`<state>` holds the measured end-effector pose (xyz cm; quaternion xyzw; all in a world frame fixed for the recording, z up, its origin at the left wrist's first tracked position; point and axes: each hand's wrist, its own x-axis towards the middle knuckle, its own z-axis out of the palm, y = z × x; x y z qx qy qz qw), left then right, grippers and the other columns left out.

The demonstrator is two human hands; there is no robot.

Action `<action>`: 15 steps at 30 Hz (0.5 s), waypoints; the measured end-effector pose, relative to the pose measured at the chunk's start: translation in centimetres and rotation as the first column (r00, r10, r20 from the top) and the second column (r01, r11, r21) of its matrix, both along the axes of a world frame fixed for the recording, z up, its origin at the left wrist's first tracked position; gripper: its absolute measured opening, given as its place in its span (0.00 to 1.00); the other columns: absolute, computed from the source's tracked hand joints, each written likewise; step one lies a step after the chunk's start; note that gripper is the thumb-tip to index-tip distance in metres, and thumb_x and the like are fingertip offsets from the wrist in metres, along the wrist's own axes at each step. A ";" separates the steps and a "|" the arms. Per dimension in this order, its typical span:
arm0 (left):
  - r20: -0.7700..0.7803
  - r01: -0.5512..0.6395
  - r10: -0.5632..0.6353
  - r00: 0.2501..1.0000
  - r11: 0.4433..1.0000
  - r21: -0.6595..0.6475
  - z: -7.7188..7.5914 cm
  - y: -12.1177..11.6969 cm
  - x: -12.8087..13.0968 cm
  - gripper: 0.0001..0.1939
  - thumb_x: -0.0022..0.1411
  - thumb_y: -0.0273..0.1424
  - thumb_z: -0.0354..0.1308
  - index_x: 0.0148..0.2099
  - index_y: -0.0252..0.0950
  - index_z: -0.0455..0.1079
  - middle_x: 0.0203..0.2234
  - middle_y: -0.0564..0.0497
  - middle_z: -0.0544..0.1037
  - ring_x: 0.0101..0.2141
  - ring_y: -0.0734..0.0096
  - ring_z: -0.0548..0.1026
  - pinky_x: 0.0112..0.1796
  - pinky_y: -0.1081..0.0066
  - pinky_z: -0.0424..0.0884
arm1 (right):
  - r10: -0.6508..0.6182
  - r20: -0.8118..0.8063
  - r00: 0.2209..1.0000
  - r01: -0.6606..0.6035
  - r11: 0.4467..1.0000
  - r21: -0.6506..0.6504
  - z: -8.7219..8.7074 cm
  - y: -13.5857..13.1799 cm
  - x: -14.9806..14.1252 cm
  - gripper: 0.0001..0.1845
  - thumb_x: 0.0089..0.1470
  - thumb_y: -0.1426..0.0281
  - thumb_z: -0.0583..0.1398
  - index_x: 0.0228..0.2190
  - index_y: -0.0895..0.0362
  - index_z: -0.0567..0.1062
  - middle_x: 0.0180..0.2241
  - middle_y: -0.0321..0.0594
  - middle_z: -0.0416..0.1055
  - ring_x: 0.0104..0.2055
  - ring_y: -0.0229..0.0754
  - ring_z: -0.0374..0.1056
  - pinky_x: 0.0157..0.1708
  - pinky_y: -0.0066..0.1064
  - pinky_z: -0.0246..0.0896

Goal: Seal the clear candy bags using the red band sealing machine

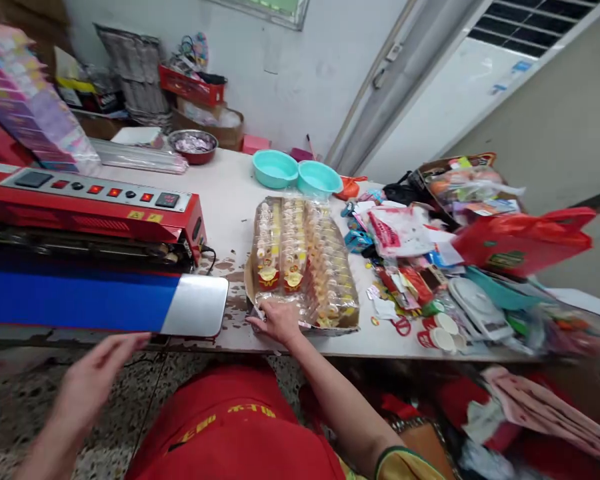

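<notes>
My right hand [280, 321] is at the near left rim of a shallow cardboard box [331, 330], its fingers curled over the edge and thumb pointing left. Inside lie rows of clear plastic packs [293, 250] with red and yellow labels and small pale pieces in them. My left hand [95, 373] hangs in front of the table, just below a blue conveyor belt [75, 297]. Its fingers are stretched out, somewhat blurred, with nothing in them. The belt belongs to a red sealing machine [95, 213] with lit switches, and a metal end plate [197, 305] lies between my hands.
Two turquoise basins [275, 169] and a metal bowl [193, 145] stand behind. To the right are a heap of bags and small items, paper cups [437, 339], a white scale [480, 310] and a red bag [525, 243]. Stacked colourful packaging [35, 100] rises at the far left.
</notes>
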<state>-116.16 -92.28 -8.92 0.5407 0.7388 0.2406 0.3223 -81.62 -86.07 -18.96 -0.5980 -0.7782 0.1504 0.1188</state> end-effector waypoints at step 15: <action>-0.068 0.457 -0.483 0.873 0.859 -0.233 -5.1 3.2 3.5 0.25 0.61 0.48 0.50 0.58 0.46 0.68 0.44 0.51 0.78 0.45 0.61 0.76 0.46 0.67 0.71 | -0.749 -0.279 0.601 0.723 0.659 -0.209 -3.3 12.3 5.6 0.68 0.35 0.65 0.70 0.64 0.68 0.34 0.61 0.72 0.47 0.63 0.68 0.49 0.59 0.51 0.46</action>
